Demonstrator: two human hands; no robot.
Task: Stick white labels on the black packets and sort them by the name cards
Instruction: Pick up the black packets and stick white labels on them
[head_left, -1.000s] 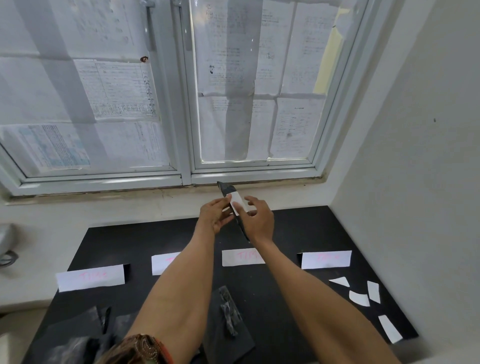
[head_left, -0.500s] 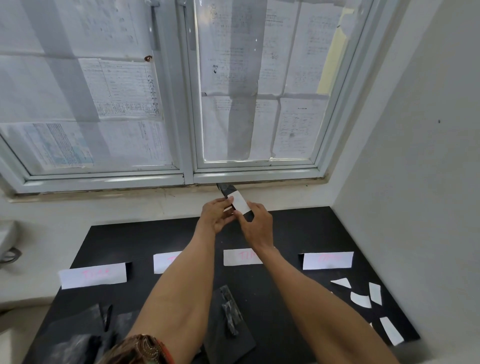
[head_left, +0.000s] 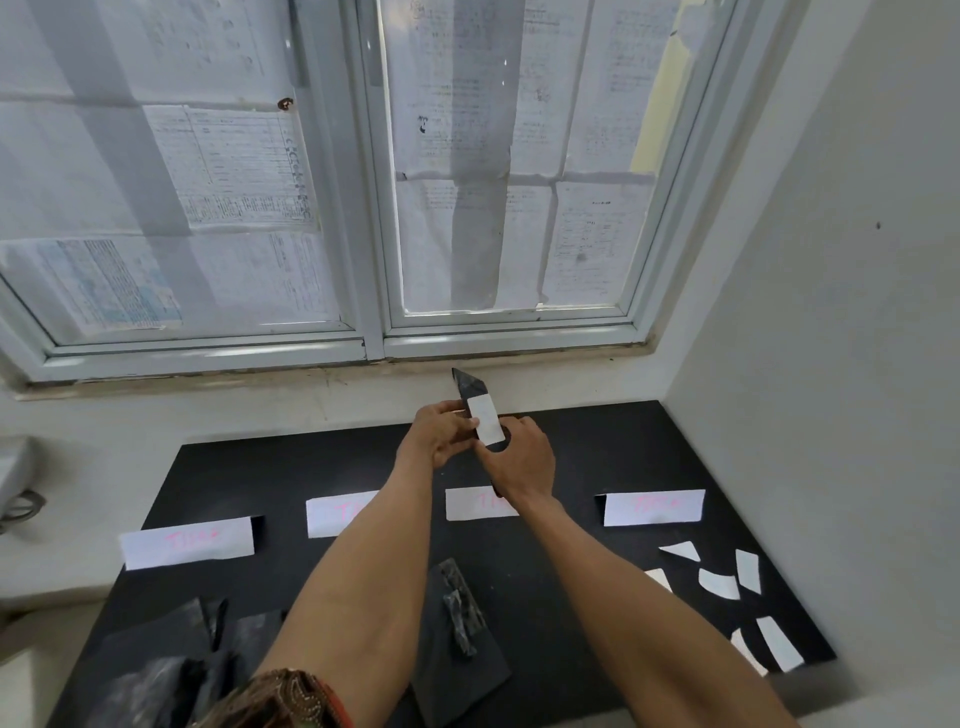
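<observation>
Both hands hold one black packet (head_left: 469, 387) up above the far part of the black mat (head_left: 270, 467). A white label (head_left: 485, 423) lies on the packet's face. My left hand (head_left: 441, 434) grips the packet's left edge, its thumb beside the label. My right hand (head_left: 519, 460) grips the packet's lower end from the right. Four white name cards with pink writing stand in a row: far left (head_left: 187, 543), second (head_left: 335, 514), third (head_left: 475, 504), right (head_left: 653, 507).
Several loose white labels (head_left: 719, 582) lie at the mat's right side. More black packets lie near me: one in the middle (head_left: 460, 613), others at the lower left (head_left: 156, 660). A papered window stands behind, a white wall on the right.
The label has settled flatter along the packet. My right hand has slid down from the label to the packet's lower end, and both hands have shifted slightly.
</observation>
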